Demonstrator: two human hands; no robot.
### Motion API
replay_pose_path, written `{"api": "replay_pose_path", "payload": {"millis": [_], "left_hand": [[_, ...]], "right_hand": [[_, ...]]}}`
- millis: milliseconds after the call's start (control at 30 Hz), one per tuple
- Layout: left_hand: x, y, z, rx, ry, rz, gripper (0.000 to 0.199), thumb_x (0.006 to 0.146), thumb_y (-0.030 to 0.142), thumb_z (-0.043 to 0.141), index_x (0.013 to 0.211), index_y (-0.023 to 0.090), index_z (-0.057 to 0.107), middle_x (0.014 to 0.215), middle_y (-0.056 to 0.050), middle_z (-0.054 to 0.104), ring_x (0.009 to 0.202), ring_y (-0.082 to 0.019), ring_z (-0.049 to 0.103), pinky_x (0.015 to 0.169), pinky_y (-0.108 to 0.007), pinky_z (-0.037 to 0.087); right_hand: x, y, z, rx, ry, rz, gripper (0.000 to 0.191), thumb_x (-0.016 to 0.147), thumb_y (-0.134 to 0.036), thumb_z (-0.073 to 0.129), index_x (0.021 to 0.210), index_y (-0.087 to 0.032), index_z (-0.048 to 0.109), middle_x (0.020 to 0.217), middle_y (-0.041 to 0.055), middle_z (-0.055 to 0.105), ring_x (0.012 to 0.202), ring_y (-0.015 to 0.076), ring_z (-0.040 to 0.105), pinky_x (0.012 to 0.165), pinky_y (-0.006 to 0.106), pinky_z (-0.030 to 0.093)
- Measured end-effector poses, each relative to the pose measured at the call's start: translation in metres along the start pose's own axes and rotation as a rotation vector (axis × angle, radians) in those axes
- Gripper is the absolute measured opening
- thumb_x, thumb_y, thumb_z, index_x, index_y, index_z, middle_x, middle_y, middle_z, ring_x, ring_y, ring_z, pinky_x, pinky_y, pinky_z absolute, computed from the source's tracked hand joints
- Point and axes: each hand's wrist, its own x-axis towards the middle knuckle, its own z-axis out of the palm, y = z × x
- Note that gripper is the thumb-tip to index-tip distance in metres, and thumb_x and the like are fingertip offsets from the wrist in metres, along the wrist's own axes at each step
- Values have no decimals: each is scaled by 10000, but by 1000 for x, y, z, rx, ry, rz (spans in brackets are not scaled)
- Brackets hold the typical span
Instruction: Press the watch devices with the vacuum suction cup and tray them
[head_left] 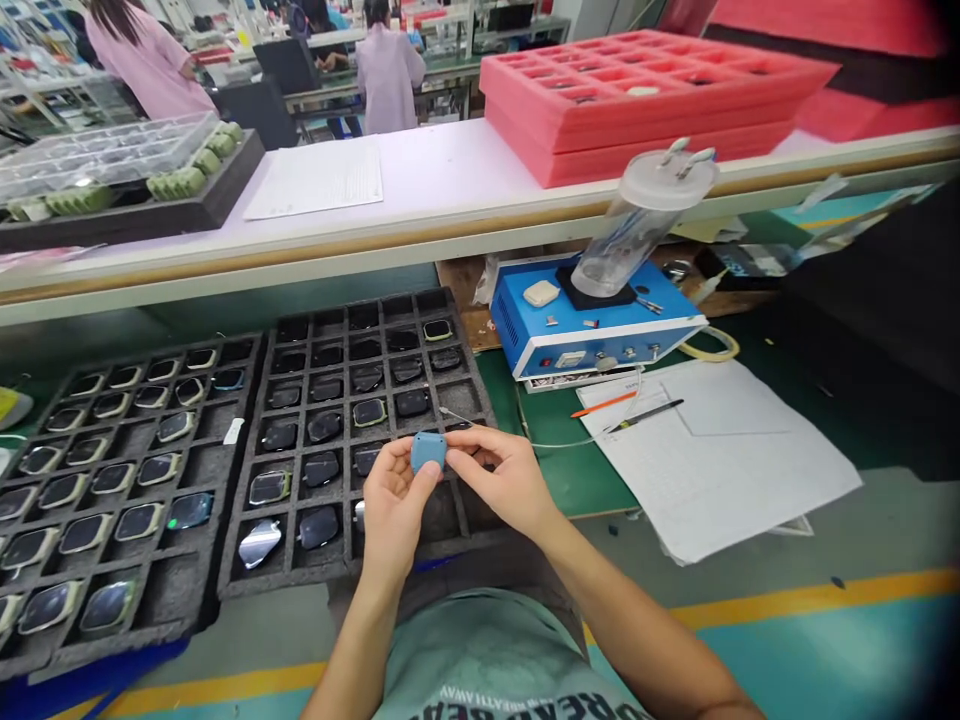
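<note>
The left hand [394,495] clamps a blue rounded-square casing [427,451] between thumb and fingers above a dark foam tray [289,583]; the right hand's [502,475] fingers pinch its right edge. A blue equipment box [604,346] stands on the green tabletop [566,478].

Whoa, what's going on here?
A person is holding a small blue piece with the left hand and right hand. Below is a dark tray of watch-like pieces. Another such tray lies to the left. Farther back, a blue box stands on the right.
</note>
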Motion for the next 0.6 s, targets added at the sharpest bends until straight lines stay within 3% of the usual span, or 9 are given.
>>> {"api": "replay_pose_path", "payload": {"millis": [200,400,600], "left_hand": [[1,2,2,40,-28,-4,301,822,325,783,1041,173,643,1034,-76,728,962,-180,679,829,-265,550],[-2,4,5,125,-72,-13,230,774,273,782,950,172,674,906,-64,730,835,-180,689,762,-265,548],[-5,4,5,178,-129,6,162,780,237,753,913,176,685,848,-56,724,771,-175,676,720,-268,536]], "right_hand": [[-1,-6,-11,-109,-55,33,168,815,-258,680,878,-176,812,763,47,743,615,143,646,538,223,495],[-4,-7,-27,-234,-137,1,172,851,-263,656,830,-211,819,755,45,736,605,149,605,528,248,439],[-7,-7,-32,-243,-165,93,186,810,-306,664,798,-191,810,689,47,724,552,153,608,487,237,444]]}}
